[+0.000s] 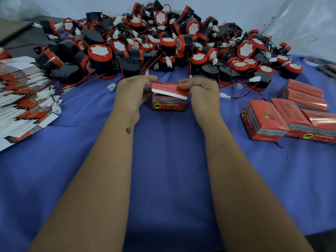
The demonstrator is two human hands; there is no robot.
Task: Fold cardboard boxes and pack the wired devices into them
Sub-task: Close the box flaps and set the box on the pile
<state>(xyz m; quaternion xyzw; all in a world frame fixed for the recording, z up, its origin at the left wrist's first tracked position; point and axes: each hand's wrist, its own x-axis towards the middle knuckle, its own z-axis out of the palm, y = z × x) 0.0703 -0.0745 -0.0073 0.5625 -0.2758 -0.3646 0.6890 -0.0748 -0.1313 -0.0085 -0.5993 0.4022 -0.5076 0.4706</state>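
Head view: a small red box (169,103) stands on the blue cloth (163,179), and all positions below are given relative to this box. Its lid flap (169,90) is raised and tilts over the open top. The left hand (131,93) holds the box at its left side, fingers curled onto the left end of the flap. The right hand (201,91) pinches the right end of the flap between thumb and fingers. Contents of the box are hidden by the flap.

Directly behind the box, almost touching the fingertips, lies a large pile of wired devices (163,44), black bodies with red caps, red-and-black leads and white connectors. One loose connector (111,86) lies just left of the left hand; another connector (224,95) on its wire lies just right of the right hand. Left of the box, well apart, a fanned stack of flat box blanks (23,99) reaches the left frame edge. Right of the box, well apart, a group of closed red boxes (294,115) sits near the right frame edge. In front of the box the cloth carries only the two forearms, and it ends at a dark edge at the lower right.
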